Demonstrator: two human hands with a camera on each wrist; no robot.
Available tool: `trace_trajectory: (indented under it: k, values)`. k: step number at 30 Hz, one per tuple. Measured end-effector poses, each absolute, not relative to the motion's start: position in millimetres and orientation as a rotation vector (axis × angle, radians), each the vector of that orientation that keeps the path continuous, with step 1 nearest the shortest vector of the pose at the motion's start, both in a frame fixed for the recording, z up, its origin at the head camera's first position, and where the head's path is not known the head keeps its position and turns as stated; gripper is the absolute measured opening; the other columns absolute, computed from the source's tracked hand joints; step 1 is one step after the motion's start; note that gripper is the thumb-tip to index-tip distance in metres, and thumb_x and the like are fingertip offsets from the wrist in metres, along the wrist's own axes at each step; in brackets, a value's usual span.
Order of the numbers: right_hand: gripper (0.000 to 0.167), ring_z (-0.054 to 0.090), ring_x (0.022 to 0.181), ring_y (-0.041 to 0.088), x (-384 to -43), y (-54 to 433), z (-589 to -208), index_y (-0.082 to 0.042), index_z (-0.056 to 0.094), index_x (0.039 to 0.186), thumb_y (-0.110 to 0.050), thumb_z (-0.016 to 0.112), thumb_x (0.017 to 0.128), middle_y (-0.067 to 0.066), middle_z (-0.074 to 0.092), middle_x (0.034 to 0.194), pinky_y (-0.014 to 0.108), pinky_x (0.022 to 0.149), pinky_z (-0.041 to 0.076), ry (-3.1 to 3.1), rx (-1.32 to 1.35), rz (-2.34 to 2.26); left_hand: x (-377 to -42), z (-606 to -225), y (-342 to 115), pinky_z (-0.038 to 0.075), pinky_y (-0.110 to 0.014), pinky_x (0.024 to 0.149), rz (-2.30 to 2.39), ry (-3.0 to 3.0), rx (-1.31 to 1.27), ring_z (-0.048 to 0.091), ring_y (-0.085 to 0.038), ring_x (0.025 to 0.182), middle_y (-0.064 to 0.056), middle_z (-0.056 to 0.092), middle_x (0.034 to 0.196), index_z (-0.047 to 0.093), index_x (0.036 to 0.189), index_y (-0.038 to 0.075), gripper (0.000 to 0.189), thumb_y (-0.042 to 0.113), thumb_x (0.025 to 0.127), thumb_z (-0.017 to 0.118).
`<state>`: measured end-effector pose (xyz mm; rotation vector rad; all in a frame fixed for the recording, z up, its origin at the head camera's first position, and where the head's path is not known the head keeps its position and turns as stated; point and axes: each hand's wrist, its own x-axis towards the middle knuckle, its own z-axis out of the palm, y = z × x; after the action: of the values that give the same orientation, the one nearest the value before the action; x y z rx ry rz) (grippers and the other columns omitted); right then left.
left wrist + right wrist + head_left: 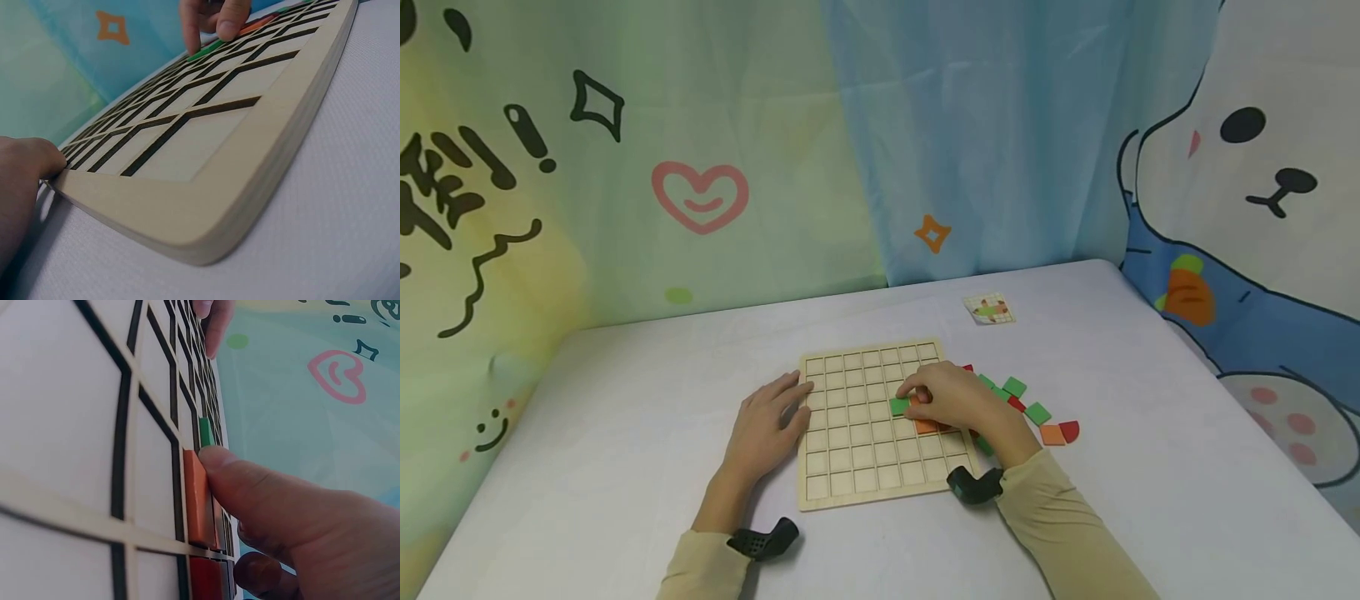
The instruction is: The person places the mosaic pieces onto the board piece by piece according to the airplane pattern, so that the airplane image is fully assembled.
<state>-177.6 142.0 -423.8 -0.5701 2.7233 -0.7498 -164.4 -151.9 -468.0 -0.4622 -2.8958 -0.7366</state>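
Note:
A wooden grid board lies on the white table. Its left edge is touched by my left hand, fingers loosely spread on the frame. My right hand reaches over the board's right half and pinches a green square tile between thumb and index finger, at a grid cell. In the right wrist view, the thumb touches that green tile. Beside it an orange tile sits in the grid, with a red tile nearer the camera. My right hand hides part of the board.
Right of the board lie several loose green tiles, an orange tile and a red rounded piece. A small pattern card lies near the table's back edge. Printed curtains hang behind the table.

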Motion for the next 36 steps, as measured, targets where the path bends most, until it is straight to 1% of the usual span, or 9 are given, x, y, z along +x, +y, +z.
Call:
trace_trajectory:
  k: [23, 36]
  values:
    - [0.021, 0.047, 0.07, 0.01, -180.0, 141.2, -422.6, -0.024, 0.072, 0.105, -0.027, 0.071, 0.084, -0.006, 0.051, 0.07, 0.025, 0.064, 0.04, 2.728, -0.576, -0.731, -164.7, -465.9, -152.3, 0.028, -0.051, 0.113, -0.739, -2.89, -0.45, 0.041, -0.027, 0.136, -0.006, 0.047, 0.145, 0.058, 0.132, 0.018, 0.04, 0.032, 0.094, 0.053]
    - [0.021, 0.045, 0.066, 0.011, -178.4, 141.8, -422.1, -0.023, 0.071, 0.106, -0.028, 0.071, 0.085, -0.005, 0.05, 0.069, 0.025, 0.062, 0.038, 2.724, -0.573, -0.731, -165.3, -467.4, -151.7, 0.028, -0.051, 0.113, -0.74, -2.893, -0.446, 0.04, -0.027, 0.137, -0.005, 0.047, 0.146, 0.058, 0.132, 0.019, 0.04, 0.032, 0.095, 0.053]
